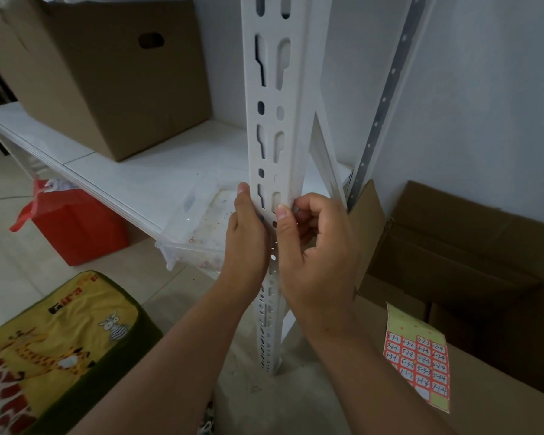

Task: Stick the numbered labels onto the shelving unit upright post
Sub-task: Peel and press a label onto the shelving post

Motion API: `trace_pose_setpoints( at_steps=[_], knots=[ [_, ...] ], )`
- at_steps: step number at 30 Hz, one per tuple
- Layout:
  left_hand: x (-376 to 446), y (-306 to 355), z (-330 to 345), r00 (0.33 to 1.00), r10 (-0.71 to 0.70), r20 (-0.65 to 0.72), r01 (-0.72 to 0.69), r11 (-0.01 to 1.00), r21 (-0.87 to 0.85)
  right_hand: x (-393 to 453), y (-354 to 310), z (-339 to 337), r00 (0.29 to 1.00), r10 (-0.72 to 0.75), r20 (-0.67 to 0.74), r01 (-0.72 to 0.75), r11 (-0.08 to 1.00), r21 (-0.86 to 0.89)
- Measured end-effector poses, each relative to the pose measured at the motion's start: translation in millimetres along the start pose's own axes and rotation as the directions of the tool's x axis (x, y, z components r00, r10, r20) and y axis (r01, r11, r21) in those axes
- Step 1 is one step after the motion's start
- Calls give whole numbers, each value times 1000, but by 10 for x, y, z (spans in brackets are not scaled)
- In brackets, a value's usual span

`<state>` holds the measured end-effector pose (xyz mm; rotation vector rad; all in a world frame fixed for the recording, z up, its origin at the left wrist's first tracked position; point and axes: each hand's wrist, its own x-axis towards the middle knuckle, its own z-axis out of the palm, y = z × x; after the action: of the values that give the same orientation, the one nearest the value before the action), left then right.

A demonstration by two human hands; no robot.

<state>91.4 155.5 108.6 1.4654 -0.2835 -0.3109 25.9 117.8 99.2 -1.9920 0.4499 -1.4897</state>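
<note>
A white slotted upright post (296, 98) of the shelving unit runs from top centre down to the floor. My left hand (247, 243) presses against its left edge at shelf height, thumb pointing up. My right hand (314, 246) is on the post's right edge with thumb and fingers pinched together; something small and pale shows at the fingertips, but I cannot make out a label there. A sheet of handwritten numbered labels (418, 356), red-bordered on yellow-green backing, lies on a cardboard box at the lower right.
A white shelf (145, 171) carries a large cardboard box (107, 73) and a clear plastic tray (198, 221). A red bag (73, 224) and a yellow giraffe-print cushion (57, 350) sit on the floor at left. Open cardboard boxes (471, 246) stand at right.
</note>
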Motion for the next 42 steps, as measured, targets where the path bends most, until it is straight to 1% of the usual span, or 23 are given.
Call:
trace_pose_setpoints(
  at_steps=[3, 9, 13, 21, 24, 29, 33, 36, 39, 42],
  knots=[
    [-9, 2, -6, 1000, 8, 18, -8, 1000, 17, -3, -7, 5, 1000, 7, -18, -7, 1000, 6],
    [-4, 20, 0, 1000, 3, 21, -3, 1000, 2, 13, 15, 16, 995, -87, -41, 83, 993, -83],
    [-12, 16, 14, 1000, -6, 17, 6, 1000, -12, 19, 43, 3, 991, -132, -35, 127, 985, -118],
    [-9, -2, 10, 999, -35, 8, 36, 998, -46, 12, 67, 6, 987, -160, -33, 154, 979, -130],
    [-7, 0, 9, 1000, -25, 2, 25, 999, -36, -13, 85, 8, 984, -179, -13, 175, 975, -137],
    [-11, 0, -7, 999, -2, 54, 3, 1000, -28, -28, 70, -3, 992, -126, -2, 125, 989, -78],
    [-20, 19, -25, 998, 10, 70, -8, 1000, -29, 62, 46, -31, 1000, -17, 1, 16, 997, 78],
    [-22, 35, -22, 998, 4, 55, -2, 999, -33, 84, 29, -41, 999, 37, 22, -40, 989, 141],
    [-38, 43, -12, 998, 14, 61, -11, 999, -36, 79, 50, -47, 1000, -14, 21, 12, 995, 100],
    [-51, 55, -4, 998, 0, 63, 4, 999, -55, 68, 76, -48, 989, -148, 13, 148, 989, -16]
  ],
)
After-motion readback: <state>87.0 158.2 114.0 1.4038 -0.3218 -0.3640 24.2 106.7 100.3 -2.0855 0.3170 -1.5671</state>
